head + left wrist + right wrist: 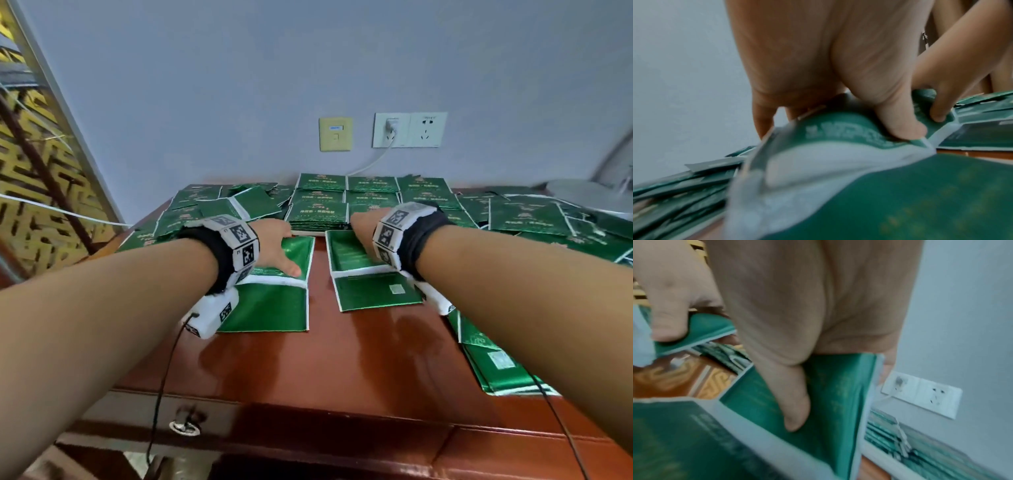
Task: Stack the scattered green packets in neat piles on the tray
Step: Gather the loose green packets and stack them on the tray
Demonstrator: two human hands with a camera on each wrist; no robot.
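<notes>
Left hand (274,245) and right hand (363,236) each pinch a green packet (840,134) off the table (342,359) — advise squaring edges before laying it on the neat piles (346,200).

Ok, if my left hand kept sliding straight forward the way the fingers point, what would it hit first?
Probably the neat packet stacks directly ahead of your left hand, which grips a green packet; depth is hard to judge.

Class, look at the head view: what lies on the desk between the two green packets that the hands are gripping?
Only bare, glossy red-brown desk separates the left packet from the right packet, plainly seen in the head view.
</notes>
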